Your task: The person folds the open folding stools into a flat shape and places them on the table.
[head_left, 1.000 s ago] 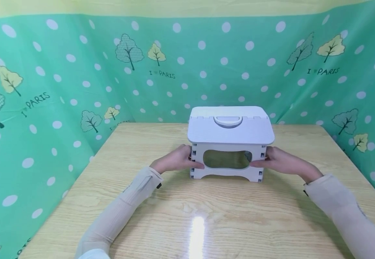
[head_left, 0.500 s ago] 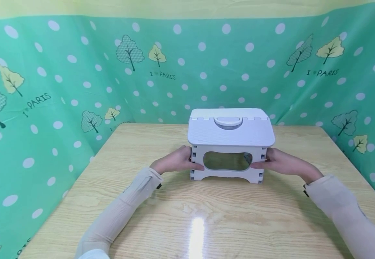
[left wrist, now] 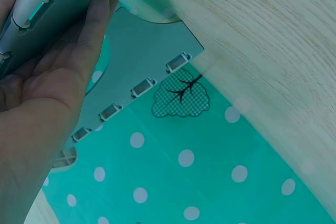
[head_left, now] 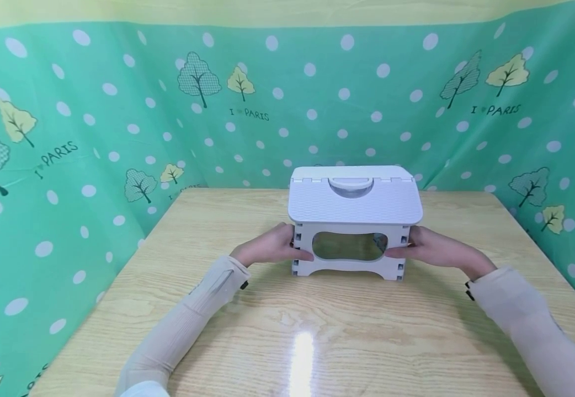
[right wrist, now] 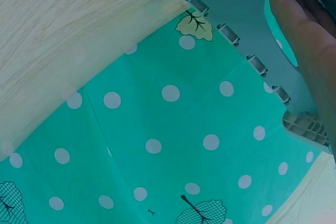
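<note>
A white folding step stool (head_left: 354, 208) stands unfolded on the wooden table, its seat flat and carry handle (head_left: 351, 182) lying on top. My left hand (head_left: 276, 244) grips its left side, thumb along the front leg panel and fingers hidden behind. At the opposite side my right hand (head_left: 434, 248) grips in the same manner, thumb near the edge of the oval cutout. In the left wrist view, the fingers (left wrist: 94, 30) reach in between the leg panels, with the rear panel (left wrist: 142, 40) beyond. The right wrist view shows the rear panel (right wrist: 244, 24) and part of the hand (right wrist: 302, 24).
The wooden table (head_left: 248, 331) extends around the stool, with a bright light reflection in front. Behind and along the sides hangs a green curtain (head_left: 267, 71) with white dots, trees and lettering. Both forearms wear pale sleeves (head_left: 188, 314).
In the head view the stool's top sits very slightly lower than a second ago. Both hands keep the same hold.
</note>
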### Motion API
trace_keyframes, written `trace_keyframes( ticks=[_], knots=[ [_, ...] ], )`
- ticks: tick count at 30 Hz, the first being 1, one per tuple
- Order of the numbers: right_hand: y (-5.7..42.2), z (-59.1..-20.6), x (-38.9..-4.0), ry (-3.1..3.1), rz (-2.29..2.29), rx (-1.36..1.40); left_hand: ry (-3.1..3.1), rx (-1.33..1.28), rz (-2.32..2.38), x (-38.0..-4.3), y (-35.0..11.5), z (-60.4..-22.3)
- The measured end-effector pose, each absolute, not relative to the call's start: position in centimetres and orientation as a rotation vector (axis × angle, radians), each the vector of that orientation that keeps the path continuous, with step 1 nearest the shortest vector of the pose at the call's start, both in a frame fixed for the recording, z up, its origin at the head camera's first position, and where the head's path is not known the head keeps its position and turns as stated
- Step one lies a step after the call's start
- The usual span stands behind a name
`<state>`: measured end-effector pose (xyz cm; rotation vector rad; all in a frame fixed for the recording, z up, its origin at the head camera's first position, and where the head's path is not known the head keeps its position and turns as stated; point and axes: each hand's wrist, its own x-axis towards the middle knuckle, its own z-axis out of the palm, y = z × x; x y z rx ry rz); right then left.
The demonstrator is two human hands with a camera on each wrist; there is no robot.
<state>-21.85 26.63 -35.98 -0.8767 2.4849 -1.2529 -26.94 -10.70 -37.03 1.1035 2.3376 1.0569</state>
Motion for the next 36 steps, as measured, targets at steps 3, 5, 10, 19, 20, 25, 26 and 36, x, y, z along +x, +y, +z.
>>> trace_keyframes(
  ticks=[3,5,10,19,20,25,26,36],
  knots=[
    [26.65,-36.06,-21.91,2.484,-1.253,-0.873,2.330,1.105,1.063,-26.91,-10.72,-37.00],
    [26.67,-36.11,-21.94,2.486,-1.251,-0.873,2.328,1.100,1.067,-26.87,-10.73,-36.97],
    [26.70,-36.20,-21.93,2.482,-1.252,-0.889,2.316,1.105,1.081,-26.90,-10.74,-37.04],
    [26.77,-36.12,-21.95,2.474,-1.273,-0.903,2.302,1.115,1.087,-26.98,-10.59,-37.01],
    [26.77,-36.10,-21.98,2.472,-1.275,-0.908,2.302,1.112,1.085,-26.96,-10.58,-36.97],
    [26.78,-36.08,-22.05,2.470,-1.282,-0.908,2.306,1.099,1.076,-26.84,-10.53,-36.80],
    [26.78,-36.10,-22.04,2.467,-1.283,-0.904,2.307,1.099,1.074,-26.81,-10.53,-36.79],
    [26.79,-36.33,-21.92,2.460,-1.273,-0.903,2.311,1.113,1.079,-26.61,-10.54,-36.85]
  ],
)
